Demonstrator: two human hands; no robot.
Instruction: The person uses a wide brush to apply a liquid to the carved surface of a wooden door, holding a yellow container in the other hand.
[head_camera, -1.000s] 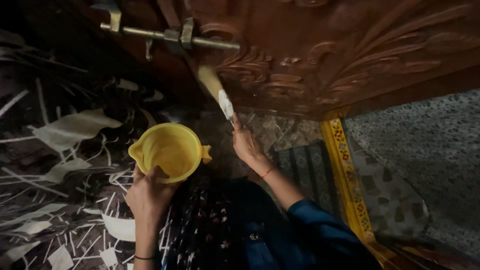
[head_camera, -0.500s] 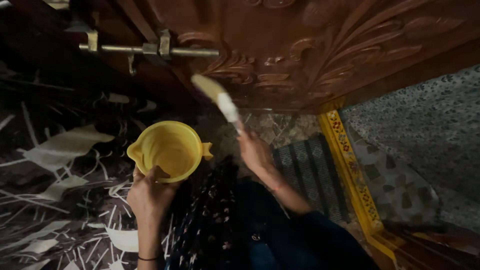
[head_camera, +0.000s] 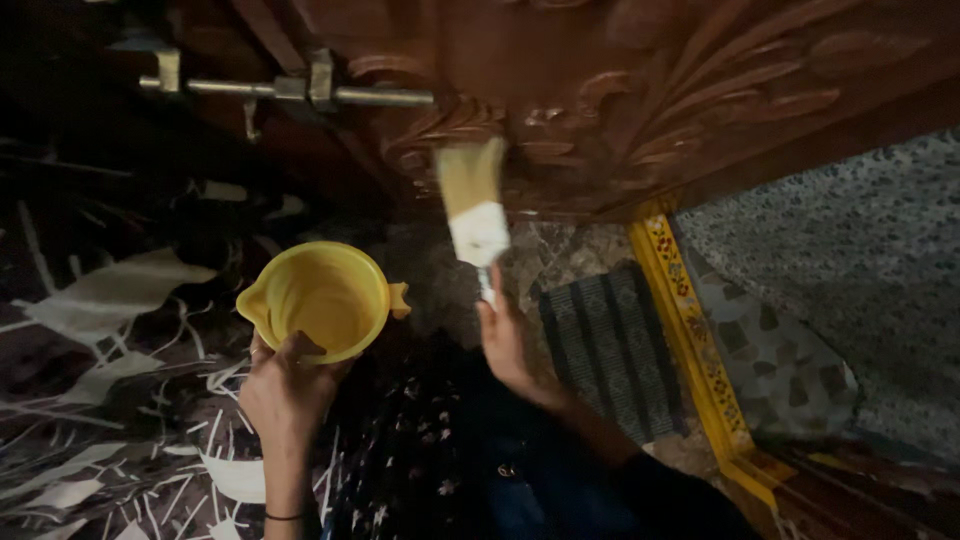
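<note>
Here the brush (head_camera: 474, 205) sits above right hand (head_camera: 503, 338), cup (head_camera: 318, 298) in left hand (head_camera: 282, 392)

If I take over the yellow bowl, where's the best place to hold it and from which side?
Grip the yellow bowl at its near rim, coming from below, where the left hand pinches it now. Its mouth faces up and the spout and small tab stick out sideways, so the near edge is free. The right hand holds the paintbrush at the carved door.
</note>
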